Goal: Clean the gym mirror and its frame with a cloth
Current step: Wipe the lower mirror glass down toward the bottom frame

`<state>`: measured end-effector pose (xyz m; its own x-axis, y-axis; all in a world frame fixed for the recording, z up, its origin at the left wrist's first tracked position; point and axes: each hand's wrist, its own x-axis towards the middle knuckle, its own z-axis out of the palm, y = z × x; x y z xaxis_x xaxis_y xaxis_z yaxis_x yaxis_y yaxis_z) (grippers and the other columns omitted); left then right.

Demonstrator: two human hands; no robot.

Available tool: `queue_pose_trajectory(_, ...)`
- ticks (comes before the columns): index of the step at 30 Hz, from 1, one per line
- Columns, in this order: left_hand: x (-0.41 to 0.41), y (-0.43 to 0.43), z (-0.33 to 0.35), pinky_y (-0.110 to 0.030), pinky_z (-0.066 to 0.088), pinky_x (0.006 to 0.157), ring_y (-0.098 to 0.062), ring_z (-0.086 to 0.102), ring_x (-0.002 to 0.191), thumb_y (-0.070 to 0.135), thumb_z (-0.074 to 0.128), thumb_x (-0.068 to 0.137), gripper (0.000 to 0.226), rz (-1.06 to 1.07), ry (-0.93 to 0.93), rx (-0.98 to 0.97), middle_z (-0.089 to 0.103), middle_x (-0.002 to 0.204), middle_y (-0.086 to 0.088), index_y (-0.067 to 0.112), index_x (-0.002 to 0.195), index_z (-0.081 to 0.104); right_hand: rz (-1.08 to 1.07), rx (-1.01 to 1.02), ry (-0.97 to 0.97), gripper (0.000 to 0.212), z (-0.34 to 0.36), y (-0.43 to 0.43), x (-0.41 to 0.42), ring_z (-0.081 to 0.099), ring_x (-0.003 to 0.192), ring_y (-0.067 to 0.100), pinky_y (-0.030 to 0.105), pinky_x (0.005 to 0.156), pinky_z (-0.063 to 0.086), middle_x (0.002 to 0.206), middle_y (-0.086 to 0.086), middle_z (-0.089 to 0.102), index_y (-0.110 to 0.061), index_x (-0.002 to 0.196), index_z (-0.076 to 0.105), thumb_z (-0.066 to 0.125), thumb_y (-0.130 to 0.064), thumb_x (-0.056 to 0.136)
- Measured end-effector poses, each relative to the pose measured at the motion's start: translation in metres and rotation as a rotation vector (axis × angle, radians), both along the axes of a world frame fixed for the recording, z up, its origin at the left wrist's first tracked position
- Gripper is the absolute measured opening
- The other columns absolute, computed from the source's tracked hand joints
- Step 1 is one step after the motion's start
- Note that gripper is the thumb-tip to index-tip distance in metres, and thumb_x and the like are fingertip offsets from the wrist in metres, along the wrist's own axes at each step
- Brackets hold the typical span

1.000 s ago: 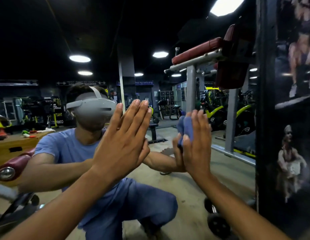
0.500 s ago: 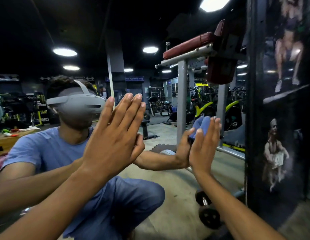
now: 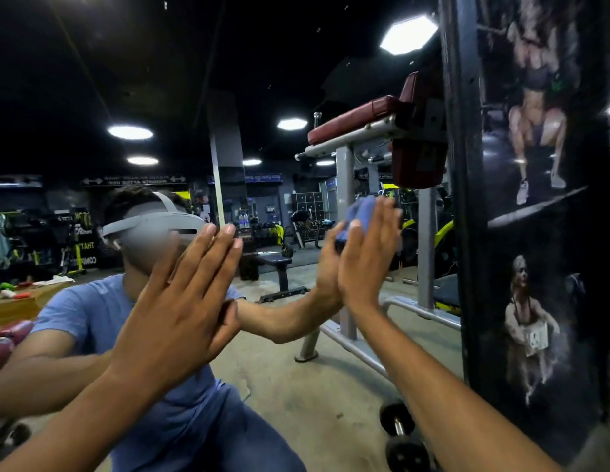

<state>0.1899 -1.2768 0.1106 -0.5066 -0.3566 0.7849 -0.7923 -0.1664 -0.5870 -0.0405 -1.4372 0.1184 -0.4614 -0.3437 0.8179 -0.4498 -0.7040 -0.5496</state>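
Head view: the right hand (image 3: 368, 264) presses a crumpled blue cloth (image 3: 359, 212) flat-fingered against the large wall mirror (image 3: 279, 97), near its dark vertical frame (image 3: 462, 199); the left hand (image 3: 181, 301), fingers straight, braces on the glass, likely for balance.

Glossy mirror glass (image 3: 279, 369), soft cloth (image 3: 359, 212)

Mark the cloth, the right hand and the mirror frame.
cloth (image 3: 359, 209): head view, blue fold showing above the fingers.
right hand (image 3: 368, 264): head view, back of the hand, pressing the cloth flat on the glass.
mirror frame (image 3: 462, 233): head view, dark upright strip at the glass's right edge.
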Motion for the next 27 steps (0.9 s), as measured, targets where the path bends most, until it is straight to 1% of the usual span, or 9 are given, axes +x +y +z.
queue_pose_trajectory(3,0.001,-0.001,-0.001,-0.07,0.025,0.124,-0.038,0.018,0.162,0.04,0.038,0.102,0.076,-0.005,0.001,0.0,0.017,0.175,-0.02,-0.001,0.165,0.027,0.014,-0.211,0.463,0.064,-0.037,0.026,0.02,0.007,0.162,0.031,0.058,0.13,0.012,0.175,0.01,0.008,-0.011,0.165,0.019,0.022,-0.045,0.111)
queue_pose_trajectory(5,0.001,-0.002,0.0,-0.07,0.026,0.124,-0.039,0.02,0.162,0.039,0.039,0.102,0.075,-0.007,0.002,-0.009,0.018,0.175,-0.019,0.0,0.165,0.028,0.004,-0.272,0.64,0.065,-0.068,0.014,0.001,0.01,0.162,0.032,0.065,0.126,0.017,0.175,0.011,0.014,-0.007,0.164,0.025,0.032,-0.035,0.106)
queue_pose_trajectory(6,0.001,-0.002,0.0,-0.07,0.026,0.123,-0.039,0.02,0.162,0.039,0.04,0.102,0.075,-0.003,0.002,-0.009,0.018,0.175,-0.019,0.0,0.165,0.028,-0.013,-0.259,0.614,0.066,-0.074,0.003,-0.012,0.01,0.162,0.031,0.066,0.125,0.018,0.175,0.011,0.014,-0.007,0.164,0.025,0.032,-0.035,0.105)
queue_pose_trajectory(10,-0.001,-0.004,-0.003,-0.07,0.027,0.123,-0.039,0.019,0.162,0.04,0.042,0.102,0.076,0.064,-0.01,-0.021,0.016,0.175,-0.021,0.0,0.165,0.028,-0.045,-0.048,0.142,0.065,-0.017,-0.015,-0.014,0.004,0.163,0.025,0.061,0.127,0.015,0.176,0.007,0.008,-0.011,0.167,0.018,0.03,-0.04,0.11)
queue_pose_trajectory(12,-0.002,-0.003,-0.003,-0.069,0.028,0.123,-0.039,0.02,0.162,0.04,0.042,0.102,0.076,0.094,-0.014,-0.033,0.017,0.175,-0.02,0.0,0.165,0.029,-0.028,-0.104,0.21,0.066,0.011,0.003,0.018,0.0,0.163,0.028,0.058,0.129,0.01,0.176,0.009,0.006,-0.01,0.167,0.015,0.038,-0.034,0.111)
queue_pose_trajectory(14,-0.002,-0.001,-0.002,-0.067,0.026,0.124,-0.037,0.02,0.162,0.042,0.043,0.103,0.076,0.116,-0.012,-0.035,0.018,0.175,-0.019,0.001,0.165,0.029,0.024,-0.235,0.427,0.064,0.006,0.028,0.043,-0.001,0.163,0.03,0.055,0.131,0.006,0.176,0.011,0.006,-0.009,0.167,0.016,0.036,-0.032,0.111)
queue_pose_trajectory(18,-0.004,-0.001,-0.005,-0.066,0.026,0.125,-0.036,0.019,0.163,0.041,0.05,0.102,0.078,0.153,-0.006,-0.032,0.018,0.176,-0.018,0.003,0.166,0.027,-0.029,-0.46,0.851,0.066,-0.033,0.028,0.026,0.006,0.162,0.034,0.06,0.129,0.014,0.175,0.012,0.011,-0.011,0.166,0.021,0.04,-0.035,0.108)
queue_pose_trajectory(23,-0.008,0.0,-0.004,-0.067,0.03,0.123,-0.037,0.02,0.162,0.04,0.055,0.1,0.08,0.187,0.012,-0.035,0.02,0.175,-0.017,0.002,0.165,0.029,-0.035,-0.325,0.52,0.063,0.07,0.013,0.022,0.005,0.163,0.032,0.059,0.129,0.009,0.175,0.013,0.012,-0.012,0.166,0.023,0.028,-0.037,0.108)
queue_pose_trajectory(27,-0.008,0.001,0.001,-0.063,0.027,0.126,-0.033,0.021,0.163,0.041,0.055,0.1,0.079,0.186,0.01,-0.029,0.022,0.175,-0.015,0.004,0.165,0.031,-0.063,-0.353,0.595,0.065,0.115,0.045,0.07,0.001,0.162,0.036,0.058,0.129,0.008,0.175,0.015,0.008,-0.01,0.167,0.016,0.022,-0.04,0.11)
